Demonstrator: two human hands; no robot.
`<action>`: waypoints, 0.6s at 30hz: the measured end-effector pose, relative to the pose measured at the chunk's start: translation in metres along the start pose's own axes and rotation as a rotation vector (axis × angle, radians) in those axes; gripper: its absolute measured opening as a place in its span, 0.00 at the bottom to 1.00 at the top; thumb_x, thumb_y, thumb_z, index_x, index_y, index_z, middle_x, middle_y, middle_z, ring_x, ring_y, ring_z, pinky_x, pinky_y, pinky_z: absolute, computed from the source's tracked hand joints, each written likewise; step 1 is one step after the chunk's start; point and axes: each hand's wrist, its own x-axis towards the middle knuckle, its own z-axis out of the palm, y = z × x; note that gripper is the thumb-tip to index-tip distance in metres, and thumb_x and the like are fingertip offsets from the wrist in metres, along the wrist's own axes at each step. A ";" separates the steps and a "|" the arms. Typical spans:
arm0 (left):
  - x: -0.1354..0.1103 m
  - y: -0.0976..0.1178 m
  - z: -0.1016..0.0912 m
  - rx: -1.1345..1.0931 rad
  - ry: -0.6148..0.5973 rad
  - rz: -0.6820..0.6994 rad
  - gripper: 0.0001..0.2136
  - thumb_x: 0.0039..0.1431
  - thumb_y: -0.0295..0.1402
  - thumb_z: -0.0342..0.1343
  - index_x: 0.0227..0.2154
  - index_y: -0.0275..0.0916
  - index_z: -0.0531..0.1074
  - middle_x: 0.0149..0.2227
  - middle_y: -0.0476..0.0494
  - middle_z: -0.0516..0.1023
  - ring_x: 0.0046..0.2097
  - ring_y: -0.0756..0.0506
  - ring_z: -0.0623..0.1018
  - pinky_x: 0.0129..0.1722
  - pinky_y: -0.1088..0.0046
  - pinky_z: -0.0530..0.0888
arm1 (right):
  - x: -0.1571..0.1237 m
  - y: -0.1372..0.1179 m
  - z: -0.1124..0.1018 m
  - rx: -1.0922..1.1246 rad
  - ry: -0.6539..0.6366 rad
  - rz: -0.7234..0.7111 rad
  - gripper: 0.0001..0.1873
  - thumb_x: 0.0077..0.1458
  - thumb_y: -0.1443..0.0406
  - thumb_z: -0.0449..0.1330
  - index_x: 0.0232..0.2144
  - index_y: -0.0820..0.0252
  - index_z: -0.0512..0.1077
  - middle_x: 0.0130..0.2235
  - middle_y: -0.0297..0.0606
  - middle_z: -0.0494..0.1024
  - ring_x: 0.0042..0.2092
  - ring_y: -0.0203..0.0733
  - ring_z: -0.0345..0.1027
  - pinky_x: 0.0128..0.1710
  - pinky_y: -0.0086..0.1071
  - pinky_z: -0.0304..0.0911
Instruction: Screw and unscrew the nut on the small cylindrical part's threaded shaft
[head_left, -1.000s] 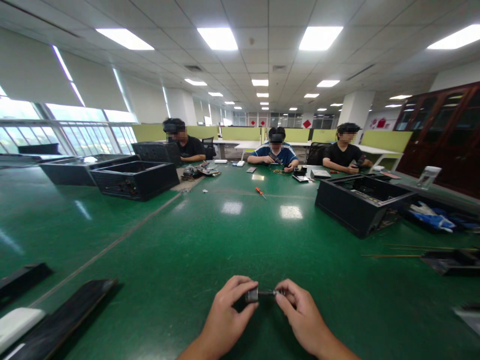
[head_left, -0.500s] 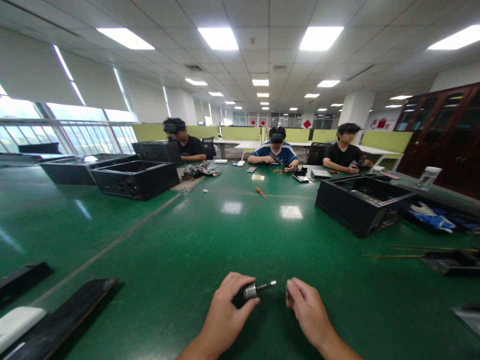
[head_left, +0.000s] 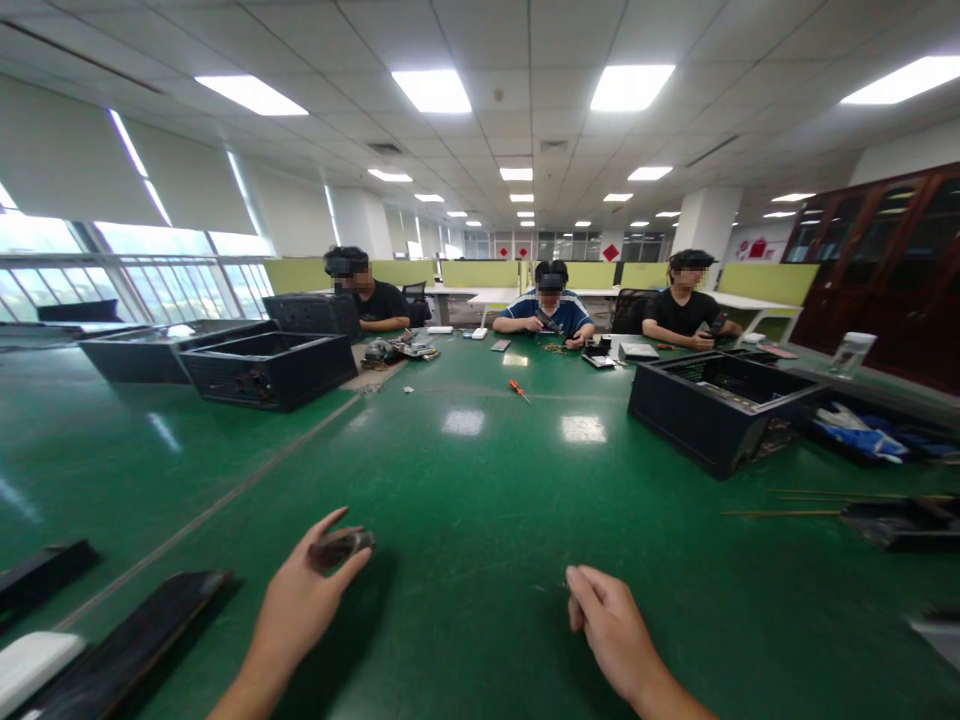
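My left hand is over the left middle of the green table, its thumb and fingers curved round a driver tool with a metal chuck. The tool is blurred by motion, and its slim bit cannot be made out. My right hand is lower right of centre, well apart from the left one. Its thumb and fingertips are pinched together. A faint glint shows at the tips, too small to name.
Open black computer cases stand at left and right. An orange screwdriver lies mid-table. Near left are a long black panel and a white device. A black tray sits at right. Three people sit opposite.
My left hand has swung left with the driver tool, away from my right hand, and the tool has turned so its bit no longer shows. My right hand has barely moved, fingers still pinched.
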 end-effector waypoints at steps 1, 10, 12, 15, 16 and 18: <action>0.004 -0.012 -0.017 0.097 0.040 -0.014 0.36 0.45 0.49 0.62 0.57 0.41 0.64 0.41 0.43 0.84 0.46 0.35 0.82 0.52 0.55 0.74 | 0.000 0.000 0.000 -0.010 -0.006 -0.001 0.32 0.63 0.43 0.47 0.17 0.58 0.63 0.20 0.31 0.64 0.25 0.38 0.61 0.30 0.30 0.55; 0.010 -0.084 -0.079 0.343 0.203 0.004 0.31 0.40 0.40 0.63 0.51 0.47 0.64 0.34 0.52 0.83 0.39 0.35 0.82 0.42 0.56 0.78 | 0.001 0.003 0.001 0.053 -0.014 -0.019 0.29 0.62 0.46 0.52 0.19 0.59 0.64 0.20 0.30 0.64 0.25 0.35 0.59 0.28 0.29 0.53; 0.003 -0.064 -0.072 0.359 0.297 0.142 0.31 0.42 0.45 0.63 0.52 0.45 0.65 0.44 0.45 0.81 0.47 0.33 0.80 0.48 0.51 0.76 | 0.000 0.002 0.004 0.195 -0.047 0.015 0.26 0.60 0.46 0.56 0.22 0.60 0.66 0.21 0.29 0.65 0.22 0.32 0.55 0.24 0.28 0.50; -0.020 -0.012 -0.042 0.314 0.349 0.470 0.26 0.51 0.48 0.60 0.52 0.44 0.70 0.50 0.41 0.76 0.51 0.33 0.77 0.56 0.49 0.71 | -0.003 0.000 0.012 0.474 -0.134 0.094 0.24 0.54 0.46 0.62 0.30 0.63 0.71 0.21 0.30 0.70 0.18 0.28 0.51 0.18 0.26 0.42; -0.030 0.007 -0.027 0.236 0.263 0.579 0.22 0.54 0.46 0.60 0.50 0.46 0.72 0.48 0.43 0.77 0.48 0.36 0.78 0.52 0.54 0.75 | -0.004 -0.001 0.015 0.553 -0.166 0.116 0.25 0.52 0.46 0.64 0.32 0.64 0.72 0.21 0.32 0.71 0.17 0.28 0.52 0.17 0.25 0.40; -0.050 0.043 0.011 0.068 -0.013 0.739 0.17 0.57 0.40 0.61 0.49 0.48 0.75 0.44 0.45 0.80 0.44 0.42 0.80 0.45 0.64 0.78 | -0.006 -0.001 0.019 0.661 -0.230 0.153 0.27 0.49 0.46 0.67 0.35 0.66 0.75 0.21 0.34 0.73 0.17 0.27 0.53 0.16 0.24 0.37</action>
